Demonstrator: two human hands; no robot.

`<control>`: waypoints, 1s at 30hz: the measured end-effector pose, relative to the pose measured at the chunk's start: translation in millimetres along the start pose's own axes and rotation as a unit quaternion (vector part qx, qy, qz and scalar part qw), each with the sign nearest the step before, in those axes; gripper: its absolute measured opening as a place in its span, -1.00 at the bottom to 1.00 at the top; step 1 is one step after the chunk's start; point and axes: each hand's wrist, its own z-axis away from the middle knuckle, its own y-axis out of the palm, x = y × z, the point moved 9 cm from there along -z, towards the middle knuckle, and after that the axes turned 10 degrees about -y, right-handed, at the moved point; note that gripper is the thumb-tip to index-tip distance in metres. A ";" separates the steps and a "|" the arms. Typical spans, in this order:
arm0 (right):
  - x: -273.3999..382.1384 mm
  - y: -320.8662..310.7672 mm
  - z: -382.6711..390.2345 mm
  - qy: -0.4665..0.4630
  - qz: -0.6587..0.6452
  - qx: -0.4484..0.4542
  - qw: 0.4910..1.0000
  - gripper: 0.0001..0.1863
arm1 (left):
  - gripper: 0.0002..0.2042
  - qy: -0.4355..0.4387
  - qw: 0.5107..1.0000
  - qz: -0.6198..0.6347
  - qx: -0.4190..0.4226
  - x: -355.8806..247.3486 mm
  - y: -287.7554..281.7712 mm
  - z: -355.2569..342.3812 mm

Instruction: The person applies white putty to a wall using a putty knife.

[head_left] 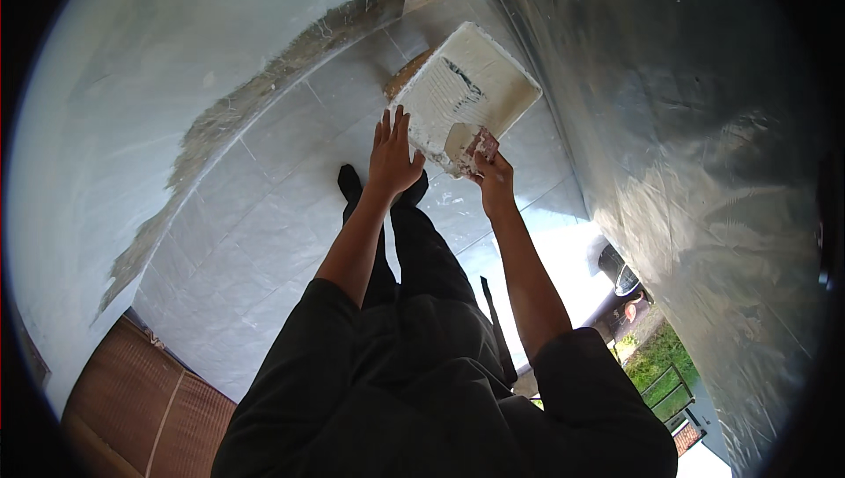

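A paint tray (528, 82) lies tilted ahead of me, coated with thick whitish paint or filler. Dark streaks show through the coating near its middle. My right hand (495, 180) grips a flat scraper (483, 145) with a reddish, white-smeared handle, its pale blade against the tray's near end. Beside the tray's near left corner is my left hand (393, 157), fingers stretched out and holding nothing. Whether its fingertips touch the rim I cannot tell. An orange-brown object (405, 76) sticks out from under the tray's left side.
On the left, a whitish wall (132, 99) has a rough grey strip (224, 121) along its foot. Clear plastic sheeting (695, 143) hangs at the right. Pale tiles (264, 205) surround my dark-covered feet (349, 180). A black bucket (623, 275) stands toward the grass at the lower right.
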 end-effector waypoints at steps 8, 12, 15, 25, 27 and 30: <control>-92.9 -56.1 -30.6 -0.103 0.213 -0.033 0.971 -0.64 | -0.08 0.097 0.986 -0.114 0.077 34.7 88.0 -17.0; -97.1 -30.0 -25.8 -0.132 0.236 -0.036 0.962 -0.66 | -0.03 0.123 0.979 -0.156 0.051 53.1 95.5 -36.8; -84.8 -6.7 -24.6 -0.206 0.280 -0.038 0.937 -0.68 | -0.01 0.118 0.974 -0.193 0.019 60.7 90.8 -58.9; -88.4 97.0 -31.4 -0.377 0.487 0.030 0.787 -0.46 | 0.03 0.178 0.974 -0.133 0.043 73.6 76.8 -86.7; -98.3 103.1 -31.5 -0.366 0.507 0.034 0.780 -0.41 | 0.04 0.170 0.978 -0.114 0.044 73.5 77.7 -88.9; -111.7 110.1 -34.9 -0.330 0.549 0.003 0.768 -0.44 | 0.07 0.165 0.980 -0.104 0.039 76.0 79.5 -91.3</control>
